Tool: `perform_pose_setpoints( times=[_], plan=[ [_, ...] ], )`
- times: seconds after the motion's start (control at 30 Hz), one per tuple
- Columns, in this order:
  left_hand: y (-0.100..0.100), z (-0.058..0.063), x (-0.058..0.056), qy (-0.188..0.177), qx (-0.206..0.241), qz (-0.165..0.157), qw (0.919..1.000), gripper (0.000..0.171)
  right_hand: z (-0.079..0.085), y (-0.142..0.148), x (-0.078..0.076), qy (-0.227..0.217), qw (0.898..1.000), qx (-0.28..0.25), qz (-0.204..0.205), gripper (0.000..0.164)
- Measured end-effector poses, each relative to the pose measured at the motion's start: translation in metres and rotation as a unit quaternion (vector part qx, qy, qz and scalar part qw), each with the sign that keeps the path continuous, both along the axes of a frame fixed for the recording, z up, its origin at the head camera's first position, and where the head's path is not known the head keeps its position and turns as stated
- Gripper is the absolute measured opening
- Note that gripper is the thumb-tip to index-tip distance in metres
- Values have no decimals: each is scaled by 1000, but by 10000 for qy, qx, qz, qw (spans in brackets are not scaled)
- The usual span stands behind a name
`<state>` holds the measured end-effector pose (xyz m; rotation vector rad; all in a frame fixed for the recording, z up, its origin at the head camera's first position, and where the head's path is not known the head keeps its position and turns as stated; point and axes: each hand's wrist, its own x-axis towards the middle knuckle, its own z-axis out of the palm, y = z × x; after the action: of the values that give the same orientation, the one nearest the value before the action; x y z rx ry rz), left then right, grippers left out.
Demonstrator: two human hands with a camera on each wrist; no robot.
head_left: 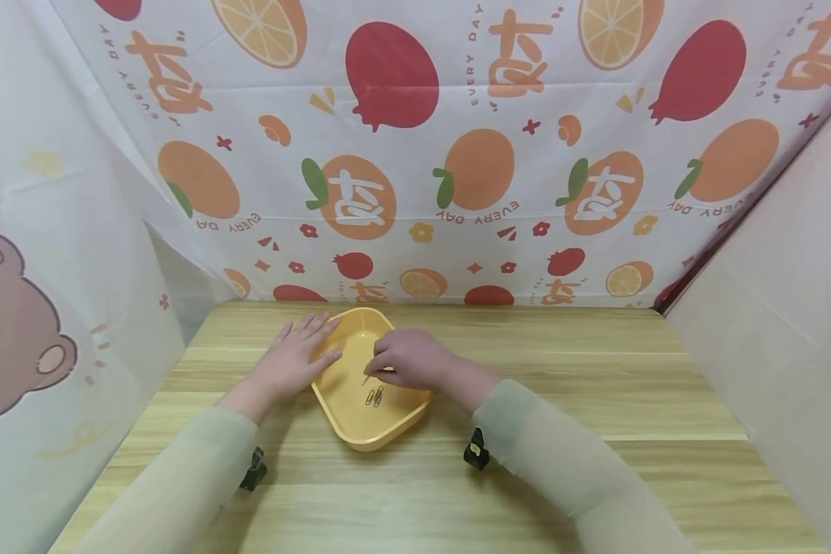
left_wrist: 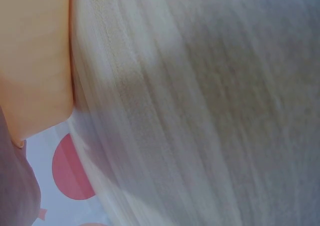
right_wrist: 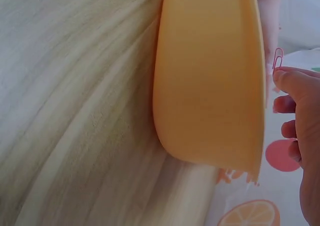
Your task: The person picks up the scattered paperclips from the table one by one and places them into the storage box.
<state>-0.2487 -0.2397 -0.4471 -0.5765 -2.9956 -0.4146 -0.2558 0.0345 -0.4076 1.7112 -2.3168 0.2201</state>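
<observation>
A yellow tray (head_left: pixel 341 422) stands on the wooden table, with two or so paper clips (head_left: pixel 378 397) lying on its floor, one reddish and one dark. Over the tray, my right hand (head_left: pixel 412 359) pinches a pinkish-red paper clip (right_wrist: pixel 278 59) between thumb and index finger. The clip points up and away from the fingertips in the right wrist view, above the tray's rim. My left hand (head_left: pixel 295 355) rests on the tray's left rim, its fingers extended and spread. Only part of that hand shows in the left wrist view, beside the tray wall (left_wrist: pixel 35 60).
Wood-grain table (head_left: pixel 561 385) surrounds the tray. A fruit-print cloth (head_left: pixel 415 192) hangs behind its far edge, and pale cloths (head_left: pixel 782 308) flank both sides. Small black devices (head_left: pixel 476 450) sit at both wrists.
</observation>
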Motion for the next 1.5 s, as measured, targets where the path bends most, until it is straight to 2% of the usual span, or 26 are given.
perform_pose_setpoints(
  times=[0.2, 0.43, 0.8, 1.1, 1.5],
  plan=[
    [0, 0, 0, 42, -37, 1, 10000, 69, -8, -10, 0, -96, 9977, 653, -135, 14],
    [0, -2, -2, 84, -11, 10, 10000, 69, -16, -19, -2, -167, 9879, 1470, -458, 14],
    [1, -1, -1, -6, -73, 1, 10000, 73, -22, -26, 0, -128, 9781, 2028, -439, 14],
    [1, -1, -1, 52, -103, 12, 9999, 71, -27, -29, -2, -53, 9777, 2057, -431, 15],
    [0, -1, -2, 19, -83, -16, 10000, 70, -20, -20, -7, -174, 9846, 1671, -483, 15]
  ],
)
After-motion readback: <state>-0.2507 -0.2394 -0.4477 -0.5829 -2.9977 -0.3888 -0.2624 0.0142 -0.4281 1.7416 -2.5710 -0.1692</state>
